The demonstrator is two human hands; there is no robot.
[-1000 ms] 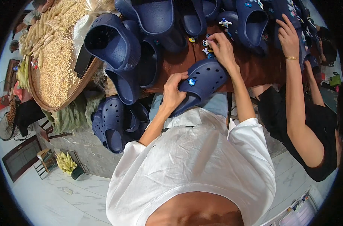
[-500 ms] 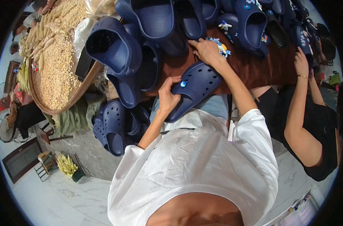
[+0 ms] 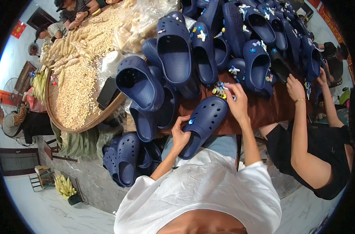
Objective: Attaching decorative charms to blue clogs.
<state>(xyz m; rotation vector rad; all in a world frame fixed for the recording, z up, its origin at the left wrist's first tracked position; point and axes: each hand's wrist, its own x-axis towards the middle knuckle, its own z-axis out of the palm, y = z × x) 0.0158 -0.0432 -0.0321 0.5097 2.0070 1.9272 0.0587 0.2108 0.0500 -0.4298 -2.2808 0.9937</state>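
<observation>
A navy clog point(image 3: 211, 116) with round holes lies across my lap, its toe pointing away from me. My left hand point(image 3: 180, 137) grips its left side by the opening, thumb and fingers closed round the rim. A small blue charm point(image 3: 191, 121) sits on the clog beside those fingers. Just past the toe is a pile of small charms point(image 3: 218, 91) in blue, white and yellow on the brown table cover. My right hand point(image 3: 238, 102) is raised at the right of this pile, thumb and forefinger bent together in a pinch. Whatever small thing they hold is hard to make out.
Several navy clogs crowd the table, some with charms point(image 3: 201, 36); more clogs point(image 3: 127, 160) hang or lie at lower left. A large round tray point(image 3: 86, 129) of corn kernels carries a black phone point(image 3: 108, 93). At right, a co-worker's hand point(image 3: 295, 89) reaches among the clogs.
My right hand has drawn back from beyond the clog's toe and lifted, its fingers now pinched by the charms. My left hand still grips the clog. The whole view has shifted.
</observation>
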